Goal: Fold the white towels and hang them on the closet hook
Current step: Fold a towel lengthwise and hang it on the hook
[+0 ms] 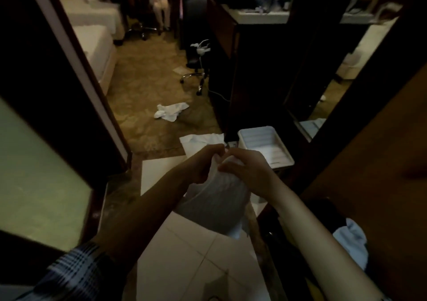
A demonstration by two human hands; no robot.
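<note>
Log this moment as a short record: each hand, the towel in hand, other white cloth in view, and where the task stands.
left hand: grips the top edge of the held towel
right hand: grips the same edge, close beside the left
held towel: white, hangs bunched below both hands, not yet folded flat
crumpled cloth: white, lies on the carpet farther off
white tray: on the floor, right of the hands
hook: not in view
</note>
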